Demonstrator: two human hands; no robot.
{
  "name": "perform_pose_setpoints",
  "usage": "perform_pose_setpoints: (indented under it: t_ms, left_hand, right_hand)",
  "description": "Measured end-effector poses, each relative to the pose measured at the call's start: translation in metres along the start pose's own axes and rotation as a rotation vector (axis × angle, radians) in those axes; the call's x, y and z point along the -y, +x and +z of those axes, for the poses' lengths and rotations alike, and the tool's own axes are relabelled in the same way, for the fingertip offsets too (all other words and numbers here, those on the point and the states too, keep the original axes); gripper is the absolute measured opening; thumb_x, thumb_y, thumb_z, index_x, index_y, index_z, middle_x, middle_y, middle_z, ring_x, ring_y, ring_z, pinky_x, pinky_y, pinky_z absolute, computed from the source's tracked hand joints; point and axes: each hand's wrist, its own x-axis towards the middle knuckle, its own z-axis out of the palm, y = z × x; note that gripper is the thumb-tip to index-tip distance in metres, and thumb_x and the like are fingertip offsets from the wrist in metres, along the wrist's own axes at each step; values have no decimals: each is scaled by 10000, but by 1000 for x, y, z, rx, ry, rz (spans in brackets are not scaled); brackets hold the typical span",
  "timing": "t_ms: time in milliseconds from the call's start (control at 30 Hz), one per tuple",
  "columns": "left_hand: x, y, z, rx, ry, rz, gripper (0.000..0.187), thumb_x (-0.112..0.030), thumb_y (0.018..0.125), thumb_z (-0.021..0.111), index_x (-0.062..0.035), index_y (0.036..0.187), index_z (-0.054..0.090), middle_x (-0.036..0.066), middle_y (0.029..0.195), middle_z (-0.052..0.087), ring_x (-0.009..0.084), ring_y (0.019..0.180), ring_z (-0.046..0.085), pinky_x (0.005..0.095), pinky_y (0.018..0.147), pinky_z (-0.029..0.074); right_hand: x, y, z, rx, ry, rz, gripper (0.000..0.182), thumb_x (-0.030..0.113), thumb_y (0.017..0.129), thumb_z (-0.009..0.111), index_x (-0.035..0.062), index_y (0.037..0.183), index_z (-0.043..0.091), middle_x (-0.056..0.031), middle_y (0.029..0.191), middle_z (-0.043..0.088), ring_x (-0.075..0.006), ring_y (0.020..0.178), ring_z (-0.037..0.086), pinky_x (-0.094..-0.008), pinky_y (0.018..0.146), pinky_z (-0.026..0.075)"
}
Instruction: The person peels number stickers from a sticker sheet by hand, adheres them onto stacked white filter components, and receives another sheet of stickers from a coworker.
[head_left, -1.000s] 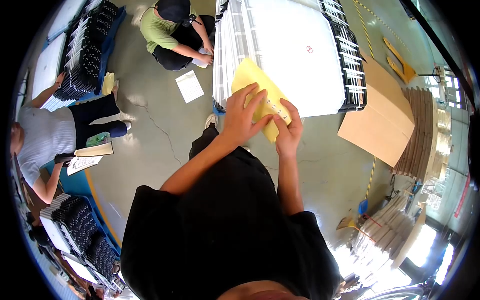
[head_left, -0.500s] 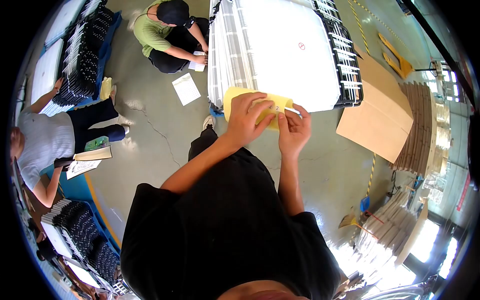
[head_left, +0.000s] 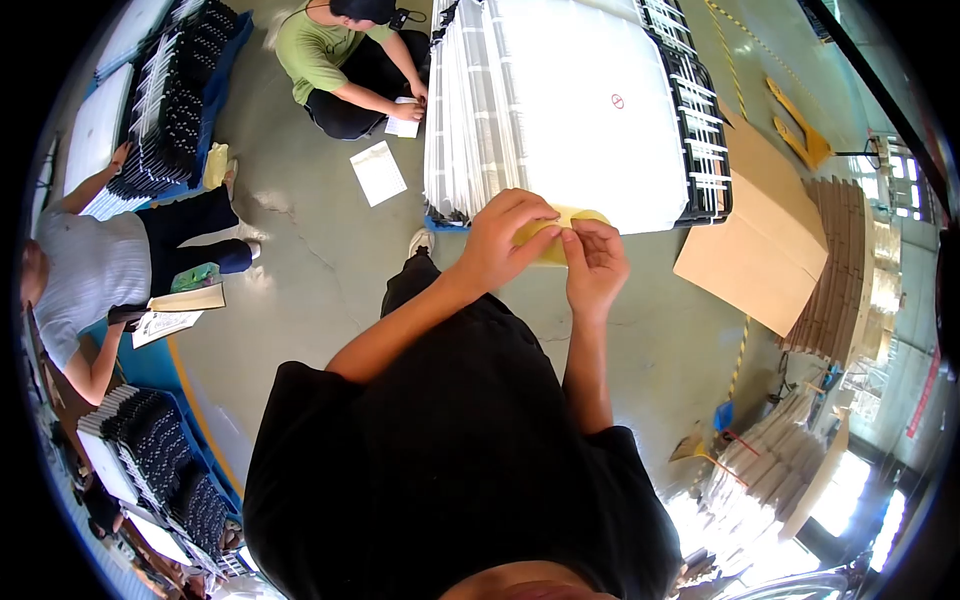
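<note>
In front of my chest my left hand (head_left: 497, 240) grips a curled yellow sheet (head_left: 551, 255), much of it covered by the fingers. My right hand (head_left: 597, 268) pinches the same sheet from the right, thumb and fingertips meeting those of the left. Just beyond both hands stands a large stack of white panels (head_left: 600, 130), with black and white edges. A small round red mark shows on its top panel.
A person in a green top (head_left: 315, 55) crouches at the stack's left, near a paper sheet (head_left: 378, 174) on the floor. Another person (head_left: 95, 255) at left holds an open book (head_left: 180, 312). Cardboard (head_left: 755, 225) leans at right; more stacks (head_left: 160, 460) stand at left.
The yellow sheet has turned and bunched between my fingers; less of it shows, and its printed digits are no longer visible. The view has shifted slightly.
</note>
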Motion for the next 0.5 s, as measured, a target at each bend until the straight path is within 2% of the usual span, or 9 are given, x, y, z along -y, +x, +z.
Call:
perform_pose_setpoints:
  t_ms: [200, 333, 500]
  left_hand:
    - [10, 3, -5, 77, -83, -52, 143, -31, 817, 728, 4, 946, 677, 116, 936, 662, 235, 815, 659, 322, 713, 527]
    - [9, 9, -5, 68, -100, -52, 114, -68, 805, 739, -21, 893, 684, 96, 869, 650, 251, 780, 640, 330, 671, 508]
    - [16, 13, -6, 82, 23, 69, 121, -85, 794, 748, -30, 880, 685, 89, 884, 662, 256, 766, 644, 339, 668, 511]
  right_hand:
    - [3, 3, -1, 26, -68, -5, 163, -58, 881, 668, -16, 1030, 617, -67, 947, 673, -114, 881, 643, -257, 801, 524]
    - [6, 5, -1, 29, -82, 25, 151, -56, 887, 664, -12, 1022, 613, -67, 937, 674, -109, 870, 643, -252, 791, 521]
    - [8, 9, -1, 50, -111, 12, 142, -53, 890, 664, -12, 1016, 613, -67, 924, 678, -107, 855, 645, -251, 787, 523]
